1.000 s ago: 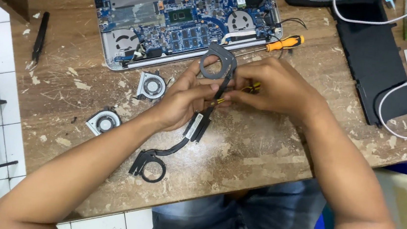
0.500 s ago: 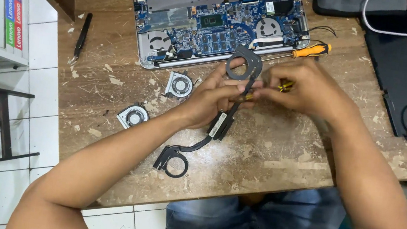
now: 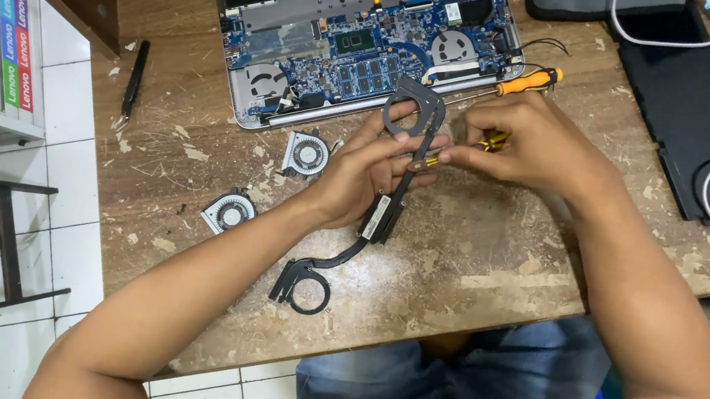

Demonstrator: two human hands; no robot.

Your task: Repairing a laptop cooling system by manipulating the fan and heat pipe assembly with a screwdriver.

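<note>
White floor tiles show at the far left, beside a worn wooden workbench [image 3: 172, 26] with flaking paint. Black tweezers [image 3: 133, 83] lie near its left edge. Two small round fans [image 3: 230, 211] [image 3: 306, 152] rest apart on the wood, below an opened laptop [image 3: 361, 44] with its blue circuit board bare. A black heat pipe assembly [image 3: 381, 215] slants from a ring end near the bench's front edge up to a second ring by the laptop. The left hand [image 3: 366, 175] is closed around its middle. The right hand [image 3: 525, 146] pinches a small yellow-handled screwdriver [image 3: 489, 140] against the pipe. An orange-handled screwdriver [image 3: 527, 82] lies just behind; a black panel [image 3: 685, 101] sits right.
</note>
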